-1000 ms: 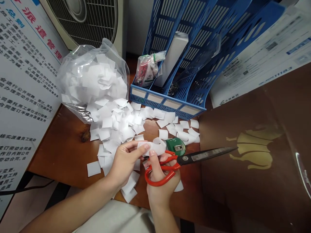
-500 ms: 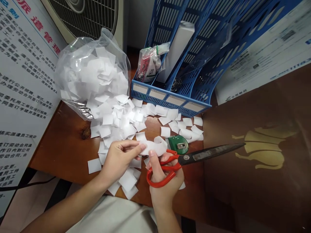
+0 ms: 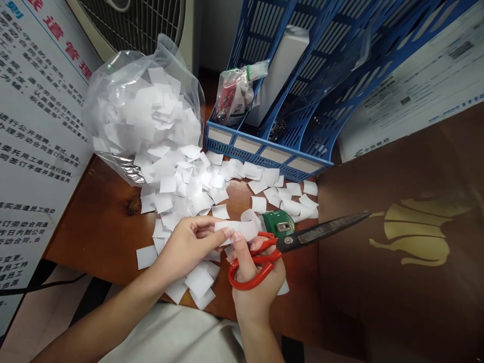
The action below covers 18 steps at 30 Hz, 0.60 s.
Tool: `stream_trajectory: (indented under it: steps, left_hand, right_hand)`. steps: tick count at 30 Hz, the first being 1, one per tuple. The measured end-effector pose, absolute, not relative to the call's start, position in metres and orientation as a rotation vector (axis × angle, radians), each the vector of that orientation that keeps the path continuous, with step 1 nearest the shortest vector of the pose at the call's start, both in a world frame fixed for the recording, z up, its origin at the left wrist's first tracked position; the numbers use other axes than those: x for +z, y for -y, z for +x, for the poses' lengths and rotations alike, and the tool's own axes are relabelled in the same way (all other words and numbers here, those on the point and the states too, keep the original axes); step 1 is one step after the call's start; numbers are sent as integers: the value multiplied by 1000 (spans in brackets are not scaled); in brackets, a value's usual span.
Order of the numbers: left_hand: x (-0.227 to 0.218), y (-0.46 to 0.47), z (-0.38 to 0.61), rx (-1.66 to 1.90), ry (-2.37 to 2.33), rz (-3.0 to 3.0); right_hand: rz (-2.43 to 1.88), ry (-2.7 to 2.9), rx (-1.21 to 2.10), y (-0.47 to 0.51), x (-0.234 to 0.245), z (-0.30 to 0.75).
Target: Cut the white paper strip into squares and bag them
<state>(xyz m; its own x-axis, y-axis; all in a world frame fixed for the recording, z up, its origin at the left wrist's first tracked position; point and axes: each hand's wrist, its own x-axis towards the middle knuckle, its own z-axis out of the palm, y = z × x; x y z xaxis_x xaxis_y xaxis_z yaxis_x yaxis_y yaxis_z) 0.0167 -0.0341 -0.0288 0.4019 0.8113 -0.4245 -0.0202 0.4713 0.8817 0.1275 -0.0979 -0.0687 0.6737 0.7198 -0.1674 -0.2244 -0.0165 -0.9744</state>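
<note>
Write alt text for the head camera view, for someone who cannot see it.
A person's left hand pinches a white paper strip while the right hand grips red-handled scissors, blades closed and pointing right. Cut paper squares spill from a clear plastic bag across the wooden desk toward a blue file rack.

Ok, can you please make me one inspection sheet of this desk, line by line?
Surface: brown wooden table, partly covered with paper.
Work things: paper strip; scissors with red handles, blades together.
Clutter: paper squares lying loose; clear bag full of more; green object beside the scissors.
Hands: left hand pinches the paper strip; right hand grips the scissors.
Cables: one black cable below the table edge, at the left.
Surroundings: blue file rack, fan, printed poster, brown board with a gold emblem.
</note>
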Motion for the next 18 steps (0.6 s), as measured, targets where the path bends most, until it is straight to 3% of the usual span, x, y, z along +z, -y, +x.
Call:
stream_trajectory:
  steps: [8,18]
  left_hand:
    - [-28,35,20,708,-1078,887]
    - [-35,42,19,758,-1112,984]
  right_hand:
    - [-1471,540,707,96,-64,124]
    - [-1463,533,828,93,-61,124]
